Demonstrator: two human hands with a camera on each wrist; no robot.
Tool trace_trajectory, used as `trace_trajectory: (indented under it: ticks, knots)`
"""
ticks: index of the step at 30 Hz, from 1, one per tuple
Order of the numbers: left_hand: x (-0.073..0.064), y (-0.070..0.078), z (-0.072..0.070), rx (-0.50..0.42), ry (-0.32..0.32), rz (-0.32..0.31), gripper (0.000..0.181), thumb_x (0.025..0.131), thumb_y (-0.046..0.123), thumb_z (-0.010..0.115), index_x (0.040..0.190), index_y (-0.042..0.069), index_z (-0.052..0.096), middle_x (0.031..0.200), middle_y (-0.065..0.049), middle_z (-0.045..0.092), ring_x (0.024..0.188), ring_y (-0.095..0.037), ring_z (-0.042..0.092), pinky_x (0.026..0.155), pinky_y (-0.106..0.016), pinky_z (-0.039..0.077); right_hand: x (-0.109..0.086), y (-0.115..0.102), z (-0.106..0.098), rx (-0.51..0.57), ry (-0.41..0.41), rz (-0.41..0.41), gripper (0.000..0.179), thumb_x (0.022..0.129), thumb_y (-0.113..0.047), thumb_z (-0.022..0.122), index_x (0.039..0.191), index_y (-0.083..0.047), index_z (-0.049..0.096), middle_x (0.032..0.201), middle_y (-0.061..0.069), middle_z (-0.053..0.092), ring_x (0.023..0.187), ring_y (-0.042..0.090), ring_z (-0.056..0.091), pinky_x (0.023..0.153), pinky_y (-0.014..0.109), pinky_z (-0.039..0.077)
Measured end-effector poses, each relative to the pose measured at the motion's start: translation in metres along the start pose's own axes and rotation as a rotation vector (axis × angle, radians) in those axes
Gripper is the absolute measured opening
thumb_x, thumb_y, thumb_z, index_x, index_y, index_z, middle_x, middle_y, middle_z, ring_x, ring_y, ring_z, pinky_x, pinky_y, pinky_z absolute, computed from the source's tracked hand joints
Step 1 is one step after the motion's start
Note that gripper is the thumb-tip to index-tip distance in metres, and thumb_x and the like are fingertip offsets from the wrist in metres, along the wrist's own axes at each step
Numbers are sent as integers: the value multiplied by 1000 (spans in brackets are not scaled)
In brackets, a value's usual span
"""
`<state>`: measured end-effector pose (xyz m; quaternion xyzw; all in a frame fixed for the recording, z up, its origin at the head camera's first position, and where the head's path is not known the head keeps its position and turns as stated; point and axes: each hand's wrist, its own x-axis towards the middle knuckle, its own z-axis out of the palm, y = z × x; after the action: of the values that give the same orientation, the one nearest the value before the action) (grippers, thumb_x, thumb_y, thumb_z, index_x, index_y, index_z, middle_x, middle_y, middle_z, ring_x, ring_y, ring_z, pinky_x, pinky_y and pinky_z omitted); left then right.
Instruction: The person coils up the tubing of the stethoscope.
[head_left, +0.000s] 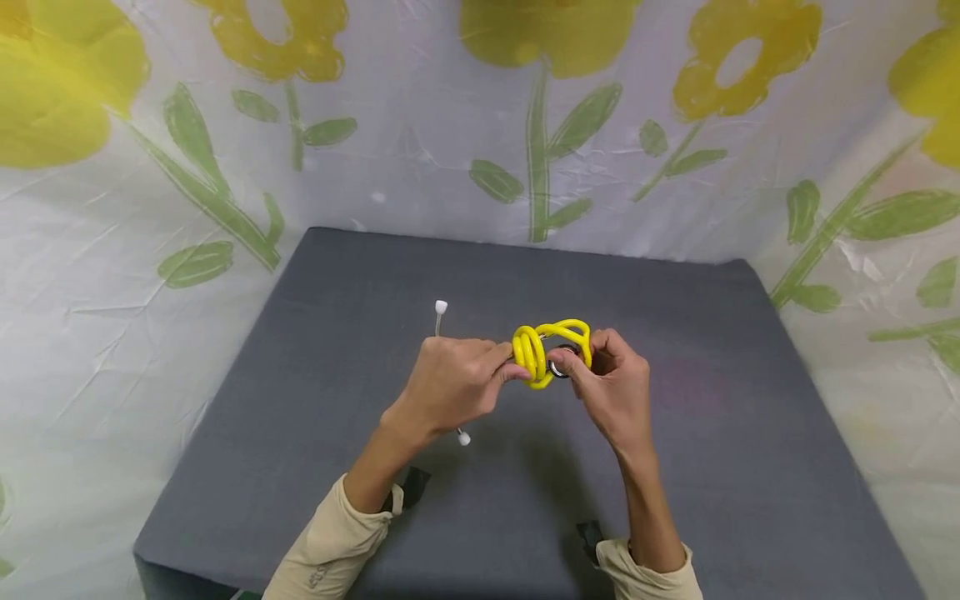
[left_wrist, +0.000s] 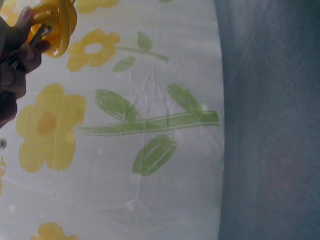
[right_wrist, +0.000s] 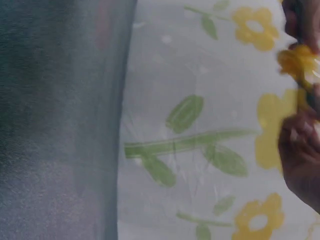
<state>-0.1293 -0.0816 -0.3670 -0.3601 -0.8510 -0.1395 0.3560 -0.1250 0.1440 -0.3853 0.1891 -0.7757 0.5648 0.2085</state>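
A bundle of glossy yellow cord (head_left: 529, 354), wound in several tight loops with a wider loop to the right, is held between both hands above the grey table. My left hand (head_left: 457, 379) grips a dark metal shaft and pinches it at the bundle's left side; the left wrist view shows the shaft (left_wrist: 39, 36) reaching into the yellow loops. A thin rod with white end caps (head_left: 441, 307) sticks out on either side of this hand. My right hand (head_left: 618, 387) pinches the wider loop, its thumb over a black and silver ring (head_left: 553, 358).
The grey cloth-covered table (head_left: 720, 467) spreads beneath both hands. Behind it and along its sides hangs a white sheet (head_left: 420, 183) printed with yellow flowers and green leaves. Black straps (head_left: 415, 486) show at the cuffs of beige sleeves (head_left: 330, 542).
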Motion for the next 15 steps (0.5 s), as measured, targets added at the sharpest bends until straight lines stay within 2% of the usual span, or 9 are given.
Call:
trace_trajectory:
  ticks: [1, 3, 5, 7, 9, 10, 11, 13, 15]
  knots:
    - [0, 0, 0, -11, 13, -20, 29, 88, 33, 85, 79, 11, 68, 53, 4, 49, 43, -8, 40, 43, -20, 28, -1, 0, -1, -13, -19, 14, 25, 83, 13, 79, 89, 7, 56, 74, 13, 59, 57, 4, 54, 54, 16, 48]
    - [1, 0, -3, -104, 54, -67, 23, 86, 28, 86, 85, 9, 73, 59, 3, 60, 44, -8, 46, 45, -19, 35, -3, 1, 0, -50, -34, 22, 22, 84, 14, 78, 95, 7, 60, 83, 15, 63, 66, 2, 59, 61, 14, 52]
    - [4, 3, -7, -137, 86, -75, 22, 85, 27, 86, 87, 9, 74, 59, 3, 61, 44, -8, 46, 44, -20, 35, -8, 1, 3, -46, -44, 17, 19, 86, 14, 76, 100, 8, 63, 87, 17, 65, 71, 2, 63, 64, 14, 53]
    - [8, 6, -9, -188, 92, -86, 20, 87, 26, 85, 90, 9, 76, 60, 3, 61, 44, -7, 45, 44, -18, 34, -12, -3, 8, -10, -27, 10, 16, 90, 12, 73, 103, 9, 64, 92, 19, 68, 75, 3, 68, 67, 16, 56]
    - [12, 9, -10, -193, 57, -105, 19, 90, 27, 83, 90, 9, 76, 56, 4, 54, 43, -8, 41, 44, -18, 29, -17, -8, 12, 103, -17, 14, 21, 94, 12, 68, 113, 13, 59, 100, 21, 68, 81, 6, 72, 72, 19, 59]
    - [14, 10, -10, -173, 33, -117, 19, 91, 28, 82, 88, 10, 76, 53, 3, 49, 43, -9, 39, 44, -19, 27, -18, -11, 13, 172, -21, 22, 26, 95, 12, 66, 117, 14, 52, 106, 20, 66, 87, 8, 73, 77, 20, 60]
    - [14, 10, -9, -181, 12, -140, 16, 92, 26, 80, 91, 9, 78, 53, 3, 50, 43, -9, 39, 44, -20, 28, -18, -12, 14, 241, -29, 31, 30, 96, 13, 64, 121, 13, 47, 116, 18, 64, 97, 8, 74, 83, 21, 60]
    - [14, 8, -9, -241, -30, -195, 14, 92, 23, 80, 93, 9, 80, 55, 2, 54, 45, -9, 40, 46, -21, 29, -16, -12, 17, 398, -63, 49, 37, 97, 15, 60, 126, 6, 40, 132, 13, 56, 115, 11, 71, 93, 23, 59]
    - [13, 7, -10, -301, -86, -212, 14, 93, 24, 79, 91, 11, 79, 54, 2, 52, 46, -7, 39, 46, -21, 31, -13, -9, 20, 604, -123, 68, 45, 96, 20, 53, 131, -2, 36, 147, 11, 48, 131, 17, 65, 102, 27, 57]
